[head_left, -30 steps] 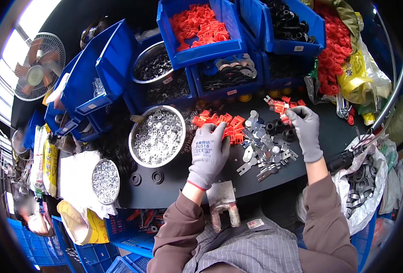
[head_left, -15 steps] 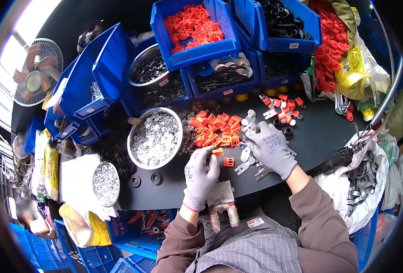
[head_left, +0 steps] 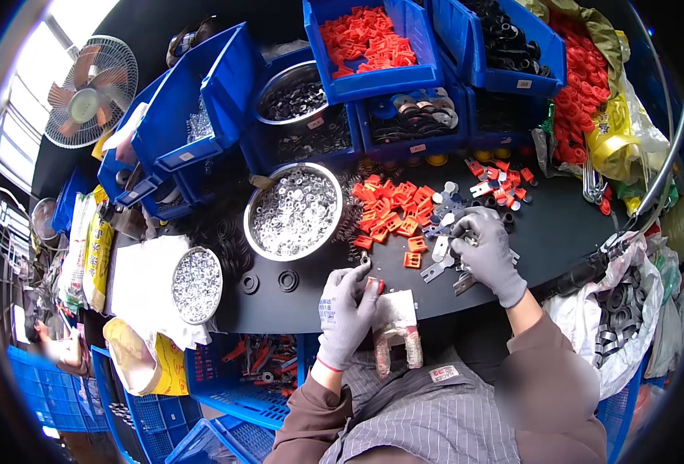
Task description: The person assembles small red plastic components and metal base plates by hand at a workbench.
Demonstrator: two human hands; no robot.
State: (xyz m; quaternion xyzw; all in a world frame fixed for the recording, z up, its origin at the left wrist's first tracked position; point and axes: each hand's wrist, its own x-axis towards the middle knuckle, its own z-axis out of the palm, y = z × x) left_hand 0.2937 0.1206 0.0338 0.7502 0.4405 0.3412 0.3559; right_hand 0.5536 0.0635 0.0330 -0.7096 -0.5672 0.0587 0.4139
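Observation:
My left hand [head_left: 345, 313], in a grey glove, is closed with a small red plastic clip [head_left: 375, 285] between thumb and fingers, near the table's front edge. At its index fingertip shows a small grey ring-like piece [head_left: 365, 260]. My gloved right hand [head_left: 493, 255] is curled over flat grey metal plates [head_left: 437, 270]; its fingers pinch together, and what they hold is hidden. Left of it, red plastic clips [head_left: 388, 205] form a loose pile, with a few lying apart. Just below my left hand, a pale block on two wrapped legs [head_left: 394, 313] juts from the table edge.
A steel bowl of small metal rings [head_left: 253, 224] and a smaller dish of pale parts [head_left: 177, 284] stand left. Blue bins [head_left: 388, 87] line the back. Red and black parts [head_left: 504, 185] lie far right, near a white sack [head_left: 574, 313]. Black rings [head_left: 288, 280] lie front left.
My left hand has drawn back toward the front edge with a red clip in its fingers. My right hand's fingers have curled in over the metal plates. The whole view has shifted.

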